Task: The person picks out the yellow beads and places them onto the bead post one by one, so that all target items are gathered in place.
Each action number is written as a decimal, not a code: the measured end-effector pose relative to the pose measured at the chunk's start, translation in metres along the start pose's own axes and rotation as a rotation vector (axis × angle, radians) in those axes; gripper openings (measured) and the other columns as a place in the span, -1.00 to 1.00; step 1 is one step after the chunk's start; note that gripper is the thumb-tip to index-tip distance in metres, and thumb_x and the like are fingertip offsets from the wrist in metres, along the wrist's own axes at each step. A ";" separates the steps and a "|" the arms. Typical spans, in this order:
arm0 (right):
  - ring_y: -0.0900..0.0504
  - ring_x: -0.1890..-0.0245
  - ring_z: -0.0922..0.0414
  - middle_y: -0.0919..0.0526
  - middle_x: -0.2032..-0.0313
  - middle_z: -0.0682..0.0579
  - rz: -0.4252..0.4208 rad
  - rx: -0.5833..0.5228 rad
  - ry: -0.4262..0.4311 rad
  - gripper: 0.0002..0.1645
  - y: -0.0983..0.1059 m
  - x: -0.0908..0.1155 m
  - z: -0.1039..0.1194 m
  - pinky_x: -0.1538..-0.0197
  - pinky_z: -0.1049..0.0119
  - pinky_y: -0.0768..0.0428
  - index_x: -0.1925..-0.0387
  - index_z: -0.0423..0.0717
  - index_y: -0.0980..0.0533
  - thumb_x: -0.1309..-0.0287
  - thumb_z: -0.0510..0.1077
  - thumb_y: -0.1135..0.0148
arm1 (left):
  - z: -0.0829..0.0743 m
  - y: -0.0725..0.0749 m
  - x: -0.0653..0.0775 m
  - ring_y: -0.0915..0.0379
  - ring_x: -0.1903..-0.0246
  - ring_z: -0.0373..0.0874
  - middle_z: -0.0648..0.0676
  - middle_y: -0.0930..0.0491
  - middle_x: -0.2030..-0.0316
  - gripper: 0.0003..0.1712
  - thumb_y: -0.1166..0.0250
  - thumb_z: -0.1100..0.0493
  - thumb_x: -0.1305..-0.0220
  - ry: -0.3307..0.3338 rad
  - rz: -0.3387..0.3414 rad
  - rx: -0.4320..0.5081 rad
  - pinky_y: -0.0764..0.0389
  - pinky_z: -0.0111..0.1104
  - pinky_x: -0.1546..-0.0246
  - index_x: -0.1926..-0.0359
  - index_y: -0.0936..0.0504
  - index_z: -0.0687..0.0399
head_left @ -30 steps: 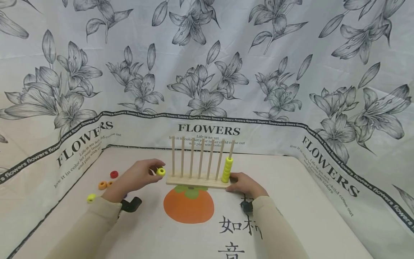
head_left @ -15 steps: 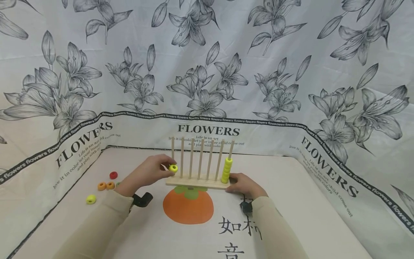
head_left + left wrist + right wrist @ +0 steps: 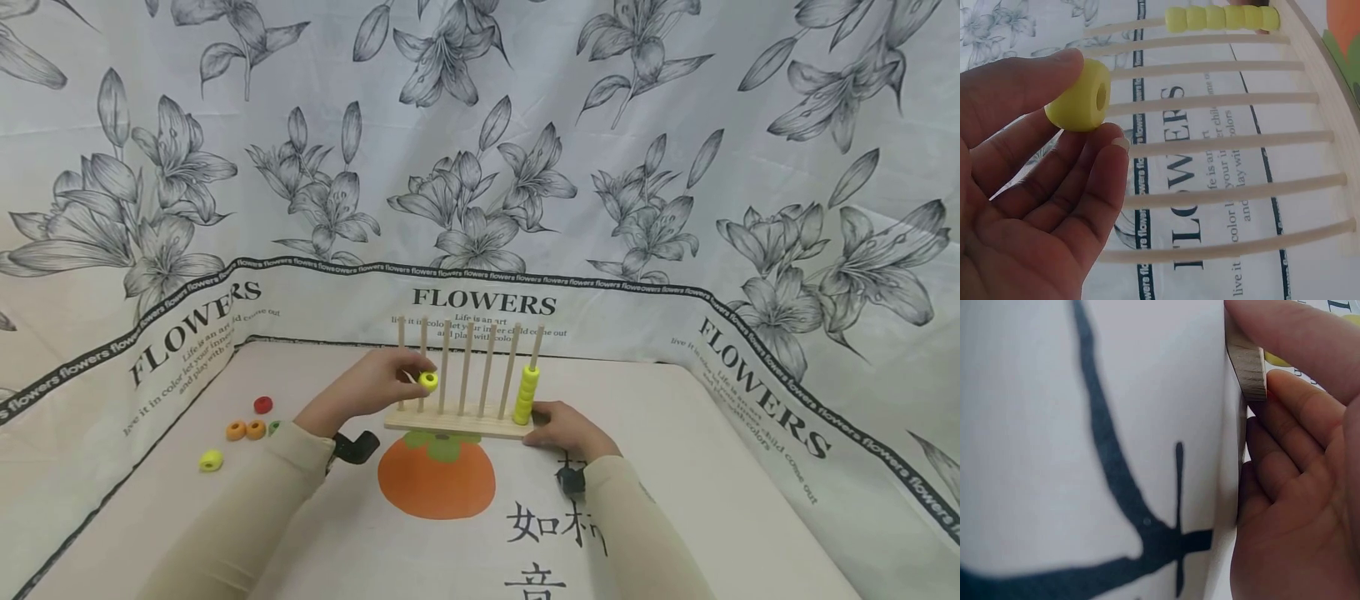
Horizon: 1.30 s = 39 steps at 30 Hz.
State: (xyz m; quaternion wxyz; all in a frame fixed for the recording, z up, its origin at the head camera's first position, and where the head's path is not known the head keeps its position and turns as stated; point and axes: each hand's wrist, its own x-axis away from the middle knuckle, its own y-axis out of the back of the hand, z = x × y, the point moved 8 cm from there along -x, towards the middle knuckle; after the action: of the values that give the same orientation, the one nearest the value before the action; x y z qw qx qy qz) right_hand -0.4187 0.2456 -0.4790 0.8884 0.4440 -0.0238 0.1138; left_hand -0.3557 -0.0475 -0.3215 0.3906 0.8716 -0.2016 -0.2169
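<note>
My left hand (image 3: 367, 385) pinches a yellow bead (image 3: 428, 382) between thumb and fingers, in front of the left pegs of a wooden peg rack (image 3: 450, 423). In the left wrist view, the hole of the held bead (image 3: 1075, 103) faces the rack base, and the bead is off the pegs. Several yellow beads (image 3: 527, 396) are stacked on the rightmost peg; the other pegs are bare. My right hand (image 3: 572, 430) holds the right end of the base. The right wrist view has the thumb on one side of the base end (image 3: 1249, 375) and the fingers on the other.
On the left of the table lie a red bead (image 3: 262, 405), two orange beads (image 3: 246, 430), a yellow bead (image 3: 211, 461) and a green bead (image 3: 274, 427) partly hidden by the left sleeve. A flower-printed curtain (image 3: 480, 192) stands behind the table.
My left hand has carried the yellow bead rightward and slightly up, from left of the rack to in front of its left pegs. The right hand and the rack stay put.
</note>
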 end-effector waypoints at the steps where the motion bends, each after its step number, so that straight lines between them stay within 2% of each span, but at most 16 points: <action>1: -0.30 -0.38 -0.13 -0.42 -0.34 -0.02 -0.001 -0.001 0.001 -0.02 0.000 0.000 0.000 -0.41 -0.21 -0.18 -0.32 0.08 -0.40 0.20 0.18 -0.53 | -0.002 0.000 -0.002 -0.59 0.14 -0.21 -0.03 -0.66 0.08 -0.60 -0.39 0.13 -0.18 -0.001 0.002 0.005 -0.65 -0.31 0.12 -0.07 -0.63 0.04; 8: -0.30 -0.39 -0.13 -0.42 -0.34 -0.02 -0.003 -0.004 -0.004 -0.01 0.001 0.000 0.000 -0.41 -0.21 -0.18 -0.33 0.08 -0.38 0.19 0.18 -0.52 | -0.013 -0.002 -0.017 -0.58 0.14 -0.22 -0.04 -0.65 0.07 -0.59 -0.36 0.14 -0.21 0.010 0.011 0.041 -0.66 -0.32 0.12 -0.10 -0.62 0.00; 17: -0.31 -0.38 -0.14 -0.43 -0.33 -0.03 0.002 0.005 0.012 -0.03 -0.001 0.000 0.000 -0.41 -0.21 -0.19 -0.32 0.08 -0.40 0.19 0.16 -0.53 | -0.029 -0.005 -0.034 -0.55 0.09 -0.17 -0.02 -0.64 0.04 -0.59 -0.34 0.13 -0.23 -0.041 0.003 0.028 -0.64 -0.35 0.12 -0.12 -0.61 0.04; 21: -0.31 -0.38 -0.13 -0.43 -0.33 -0.02 0.004 0.002 0.023 -0.04 -0.001 0.000 0.001 -0.41 -0.21 -0.18 -0.32 0.09 -0.41 0.19 0.15 -0.54 | -0.035 -0.007 -0.042 -0.56 0.10 -0.18 -0.02 -0.64 0.06 -0.60 -0.33 0.14 -0.24 -0.037 0.001 0.039 -0.65 -0.36 0.15 -0.11 -0.61 0.01; 29: -0.29 -0.39 -0.13 -0.42 -0.34 -0.03 0.006 0.007 0.036 -0.05 0.000 -0.001 0.003 -0.42 -0.21 -0.16 -0.31 0.09 -0.41 0.18 0.14 -0.53 | -0.048 -0.008 -0.058 -0.56 0.05 -0.15 0.01 -0.63 0.01 -0.59 -0.31 0.15 -0.26 -0.066 -0.005 0.031 -0.64 -0.34 0.07 -0.13 -0.60 0.07; 35: -0.28 -0.39 -0.14 -0.41 -0.34 -0.03 0.008 -0.005 0.029 -0.04 0.000 0.001 0.004 -0.42 -0.23 -0.15 -0.31 0.10 -0.41 0.21 0.16 -0.54 | -0.057 -0.010 -0.070 -0.55 0.06 -0.14 -0.01 -0.63 0.03 -0.58 -0.32 0.16 -0.24 -0.058 -0.025 0.028 -0.64 -0.34 0.15 -0.13 -0.60 0.04; 39: -0.27 -0.40 -0.14 -0.41 -0.35 -0.02 0.008 -0.006 0.025 -0.04 0.001 0.002 0.004 -0.41 -0.24 -0.14 -0.31 0.12 -0.41 0.20 0.16 -0.54 | -0.062 -0.011 -0.079 -0.53 0.02 -0.15 -0.03 -0.61 0.00 -0.59 -0.31 0.17 -0.24 -0.058 -0.037 0.036 -0.62 -0.34 0.10 -0.13 -0.59 0.02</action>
State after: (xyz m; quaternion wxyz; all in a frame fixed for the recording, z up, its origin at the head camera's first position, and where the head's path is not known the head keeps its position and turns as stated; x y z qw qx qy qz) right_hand -0.4171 0.2431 -0.4760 0.8894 0.4399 -0.0150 0.1229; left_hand -0.3854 0.0372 -0.2751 0.3646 0.8755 -0.2007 -0.2455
